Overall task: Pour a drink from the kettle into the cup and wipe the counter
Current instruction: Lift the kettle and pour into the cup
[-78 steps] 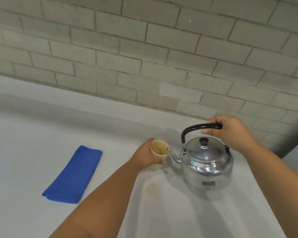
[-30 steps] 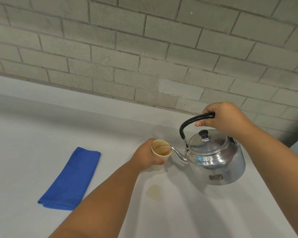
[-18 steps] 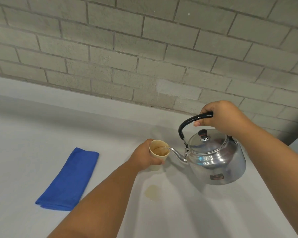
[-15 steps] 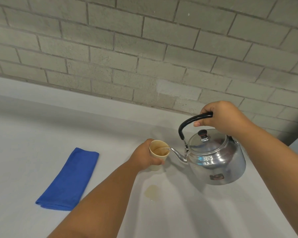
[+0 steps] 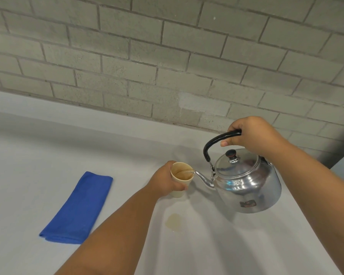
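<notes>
My right hand [image 5: 252,136] grips the black handle of a shiny metal kettle [image 5: 246,187], which is lifted and tilted to the left. Its thin spout reaches the rim of a small beige paper cup [image 5: 181,175], and a thin stream of brownish liquid runs into it. My left hand [image 5: 165,182] is wrapped around the cup's left side, holding it on the grey counter [image 5: 28,155]. The cup holds brown liquid. A small brownish puddle [image 5: 174,221] lies on the counter in front of the cup.
A folded blue cloth [image 5: 77,209] lies flat on the counter to the left of my left arm. A grey brick wall [image 5: 167,56] rises behind the counter. The counter's right edge [image 5: 342,159] shows at the far right.
The kettle rose off the counter and tipped left, its spout coming to the cup's rim, and liquid began flowing. The level in the cup has risen. In the last half second almost nothing moved.
</notes>
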